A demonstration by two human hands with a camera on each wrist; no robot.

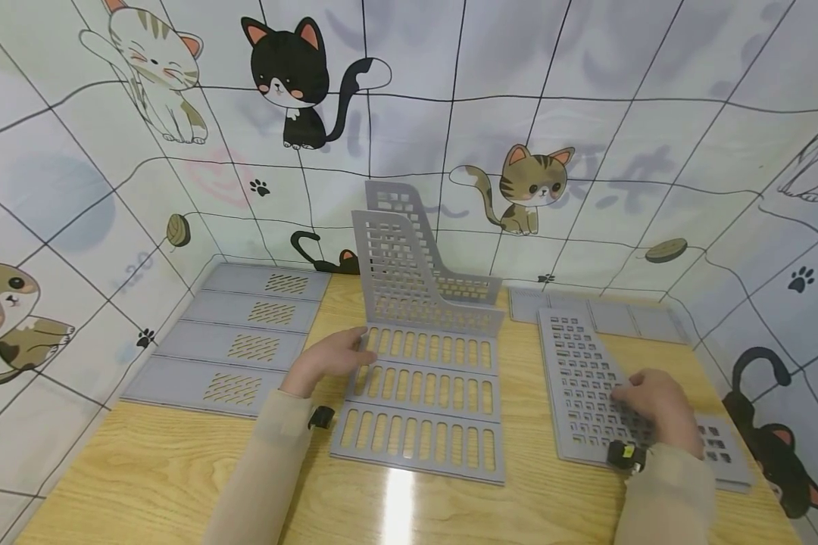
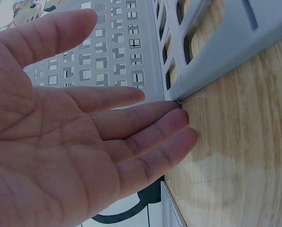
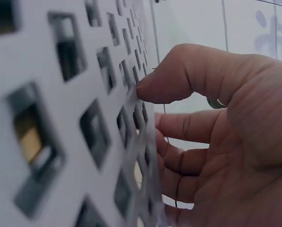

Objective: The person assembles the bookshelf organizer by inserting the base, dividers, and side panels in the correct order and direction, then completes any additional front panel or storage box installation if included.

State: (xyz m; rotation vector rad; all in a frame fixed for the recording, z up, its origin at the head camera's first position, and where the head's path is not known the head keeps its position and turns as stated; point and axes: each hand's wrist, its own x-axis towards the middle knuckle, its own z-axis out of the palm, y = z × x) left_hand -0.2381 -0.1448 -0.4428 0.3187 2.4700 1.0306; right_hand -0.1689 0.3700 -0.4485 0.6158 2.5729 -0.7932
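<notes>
My left hand (image 1: 337, 352) has its fingers extended, palm showing in the left wrist view, fingertips right at the corner where a slotted grey plastic base panel (image 1: 419, 445) meets an upright side panel (image 1: 388, 265). A second upright panel (image 1: 394, 195) stands behind that one, both with grid holes and a stepped edge. On the right, my right hand (image 1: 654, 405) pinches the slanted edge of a flat perforated side panel (image 1: 572, 378). Its thumb presses the panel's face in the right wrist view, and the other fingers curl at the edge, their tips partly hidden.
Flat grey panels (image 1: 177, 371) with slanted slots lie at the left of the wooden table (image 1: 532, 507). A narrow grey strip (image 1: 637, 318) lies along the back right. Cat-print cloth (image 1: 409, 113) walls in the table at the back and both sides.
</notes>
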